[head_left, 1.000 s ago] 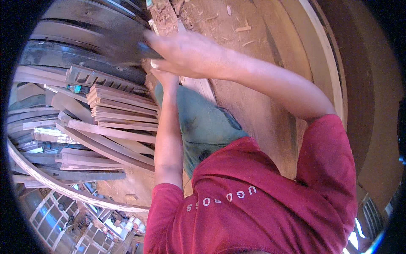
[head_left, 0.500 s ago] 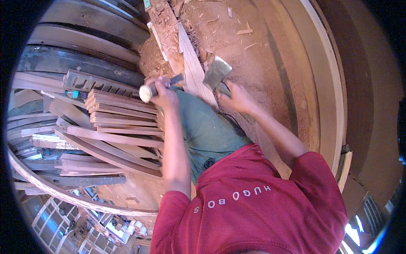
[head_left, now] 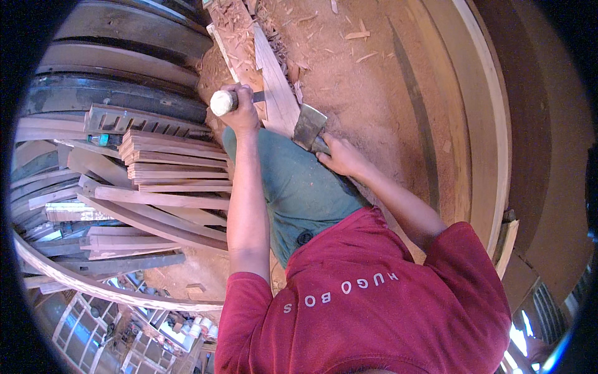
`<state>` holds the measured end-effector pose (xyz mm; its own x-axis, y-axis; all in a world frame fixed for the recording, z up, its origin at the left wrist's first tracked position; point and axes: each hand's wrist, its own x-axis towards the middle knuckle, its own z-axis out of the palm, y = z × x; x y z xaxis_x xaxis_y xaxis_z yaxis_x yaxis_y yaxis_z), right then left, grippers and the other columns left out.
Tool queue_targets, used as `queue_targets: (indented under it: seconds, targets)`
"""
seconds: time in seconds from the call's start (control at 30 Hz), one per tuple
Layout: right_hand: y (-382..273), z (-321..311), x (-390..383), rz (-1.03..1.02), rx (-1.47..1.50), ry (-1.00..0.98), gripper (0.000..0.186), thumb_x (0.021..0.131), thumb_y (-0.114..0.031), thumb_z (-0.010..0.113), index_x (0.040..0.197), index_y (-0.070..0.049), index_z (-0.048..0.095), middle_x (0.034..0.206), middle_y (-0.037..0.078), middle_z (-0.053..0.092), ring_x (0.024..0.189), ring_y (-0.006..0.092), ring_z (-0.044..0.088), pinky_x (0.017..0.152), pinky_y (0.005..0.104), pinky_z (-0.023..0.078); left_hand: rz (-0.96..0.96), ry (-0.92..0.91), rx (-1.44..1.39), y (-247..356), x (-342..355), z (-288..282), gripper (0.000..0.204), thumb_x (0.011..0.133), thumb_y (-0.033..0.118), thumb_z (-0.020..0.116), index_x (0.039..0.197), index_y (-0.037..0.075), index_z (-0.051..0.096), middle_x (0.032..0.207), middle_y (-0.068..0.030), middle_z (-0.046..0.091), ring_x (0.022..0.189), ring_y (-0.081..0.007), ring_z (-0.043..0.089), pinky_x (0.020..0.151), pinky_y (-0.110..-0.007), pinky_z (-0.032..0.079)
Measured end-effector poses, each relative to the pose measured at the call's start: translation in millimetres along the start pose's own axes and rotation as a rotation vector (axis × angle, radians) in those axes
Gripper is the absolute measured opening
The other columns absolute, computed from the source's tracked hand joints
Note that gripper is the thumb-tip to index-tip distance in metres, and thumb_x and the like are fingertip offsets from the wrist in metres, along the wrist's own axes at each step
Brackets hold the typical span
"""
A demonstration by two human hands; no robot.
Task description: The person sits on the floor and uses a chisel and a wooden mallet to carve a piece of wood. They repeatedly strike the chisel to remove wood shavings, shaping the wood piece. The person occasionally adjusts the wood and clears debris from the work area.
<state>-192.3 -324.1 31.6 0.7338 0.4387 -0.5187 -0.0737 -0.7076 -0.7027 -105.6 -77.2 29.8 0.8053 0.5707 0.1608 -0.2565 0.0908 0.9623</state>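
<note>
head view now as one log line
left hand: grips chisel-like tool; right hand: grips broad-headed tool; pale board: near both tools; wood shavings: scattered

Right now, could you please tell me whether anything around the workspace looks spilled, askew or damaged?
Wood shavings are strewn over the brown ground beside the pale plank, so that patch looks messy. The stacked boards at left look askew, with their ends staggered. I see no clear damage.

One left hand (head_left: 244, 113), one right hand (head_left: 341, 156), one chisel-like tool (head_left: 225, 102) and one broad-headed tool (head_left: 309, 126) show at upper centre. At left are one slotted board (head_left: 142, 120) and stacked boards (head_left: 177, 159) too overlapped to count.
</note>
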Motion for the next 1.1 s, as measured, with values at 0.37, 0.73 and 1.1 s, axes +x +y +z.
queue_targets:
  seconds: [0.37,0.73,1.1]
  targets:
    - [1.2,1.4,1.8,0.002,-0.012,0.003,0.047,0.087,-0.027,0.066,0.121,0.003,0.053,0.104,0.034,0.065,0.102,0.0495,0.063,0.09,0.0553,0.05,0.018,0.016,-0.017,2.0,-4.1,4.1,0.009,0.087,-0.003,0.061,0.089,0.003,0.056,0.077,-0.0047,0.061,0.066,-0.012,0.059,0.061,-0.027,0.051]
    - [-3.1,-2.7,0.3,0.054,0.0,-0.036,0.048,0.087,-0.026,0.066,0.121,0.004,0.053,0.107,0.035,0.064,0.106,0.0497,0.061,0.093,0.0532,0.049,-0.013,0.051,0.092,11.5,13.0,18.6,0.008,0.086,-0.003,0.06,0.089,0.002,0.056,0.073,-0.0058,0.06,0.058,-0.0129,0.056,0.053,-0.027,0.047]
    - [-7.4,-7.7,-0.3,0.043,0.001,-0.029,0.047,0.087,-0.028,0.066,0.12,0.003,0.056,0.106,0.035,0.064,0.106,0.0491,0.062,0.093,0.0529,0.049,-0.072,0.106,0.033,10.3,26.3,26.7,0.009,0.082,-0.001,0.067,0.087,0.0,0.059,0.073,-0.0032,0.062,0.058,-0.0104,0.058,0.053,-0.026,0.049]
